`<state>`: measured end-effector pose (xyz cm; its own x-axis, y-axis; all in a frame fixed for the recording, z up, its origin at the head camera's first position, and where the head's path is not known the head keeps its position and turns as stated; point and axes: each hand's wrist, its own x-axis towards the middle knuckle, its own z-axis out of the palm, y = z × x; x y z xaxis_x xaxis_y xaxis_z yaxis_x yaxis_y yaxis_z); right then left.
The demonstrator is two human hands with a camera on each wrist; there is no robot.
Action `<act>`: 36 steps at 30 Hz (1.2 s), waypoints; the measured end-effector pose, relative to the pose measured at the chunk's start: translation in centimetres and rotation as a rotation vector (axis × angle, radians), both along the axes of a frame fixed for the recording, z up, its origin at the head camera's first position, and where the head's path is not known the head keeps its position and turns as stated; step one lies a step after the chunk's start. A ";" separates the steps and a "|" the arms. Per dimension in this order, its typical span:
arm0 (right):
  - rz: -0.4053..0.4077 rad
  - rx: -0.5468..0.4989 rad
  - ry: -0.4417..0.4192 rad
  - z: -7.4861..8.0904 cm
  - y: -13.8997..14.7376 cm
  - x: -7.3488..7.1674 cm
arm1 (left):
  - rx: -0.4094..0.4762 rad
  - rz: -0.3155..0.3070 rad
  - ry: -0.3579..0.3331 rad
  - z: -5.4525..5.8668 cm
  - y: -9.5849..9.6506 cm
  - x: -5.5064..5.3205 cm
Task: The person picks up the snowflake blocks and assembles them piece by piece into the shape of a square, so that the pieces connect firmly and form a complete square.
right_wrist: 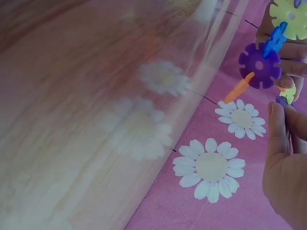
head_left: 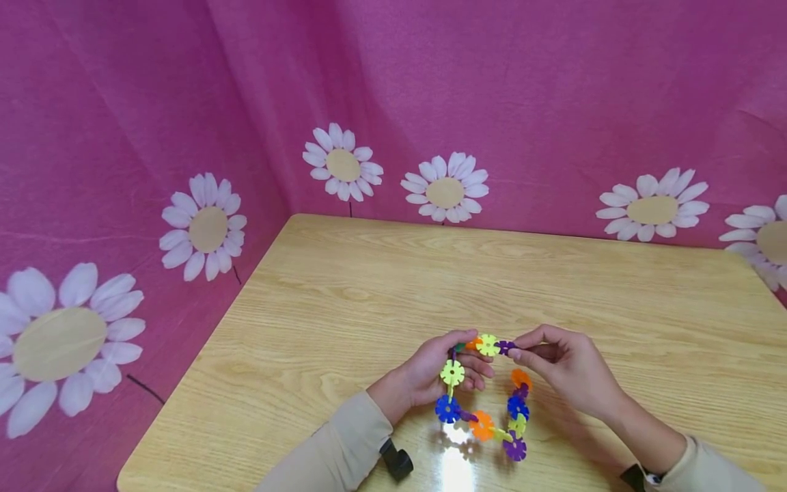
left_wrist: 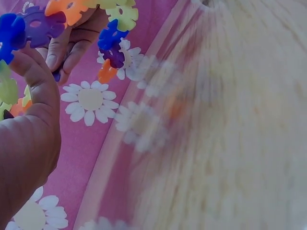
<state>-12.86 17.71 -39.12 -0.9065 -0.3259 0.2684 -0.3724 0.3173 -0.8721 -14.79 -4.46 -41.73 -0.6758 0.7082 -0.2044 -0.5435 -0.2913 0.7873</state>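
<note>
A chain of notched plastic discs (head_left: 482, 426) in orange, yellow, blue and purple hangs in an almost closed loop over the table. My left hand (head_left: 424, 374) holds its upper left part, thumb on top beside a green disc (head_left: 460, 347). With thumb and index finger, my right hand (head_left: 574, 372) pinches the purple disc (head_left: 505, 348) at one end. The other end, an orange disc (head_left: 520, 378), hangs free just below the right fingers; in the right wrist view this orange disc (right_wrist: 239, 87) slots edge-on into a purple one (right_wrist: 260, 65).
The wood-grain table (head_left: 369, 287) lies beneath both hands, with glare under the chain. A pink cloth with printed daisies (head_left: 492, 89) stands along its back and left edges. A black strap piece (head_left: 396, 461) sits at the left cuff.
</note>
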 end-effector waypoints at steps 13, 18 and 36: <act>0.025 -0.012 -0.005 0.2 0.0 -0.2 | 0.026 0.008 -0.009 0.2 -0.2 0.1; -0.018 0.056 -0.063 0.2 0.8 0.0 | 0.014 0.016 -0.023 0.1 -0.4 0.1; 0.157 -0.012 -0.666 -0.6 2.5 -0.5 | 0.009 0.056 -0.030 0.0 -0.3 -0.2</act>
<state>-13.41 20.16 -39.72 -0.8216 -0.4677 -0.3259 0.2039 0.2926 -0.9342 -15.03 -4.75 -41.75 -0.7082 0.6711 -0.2190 -0.5492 -0.3288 0.7683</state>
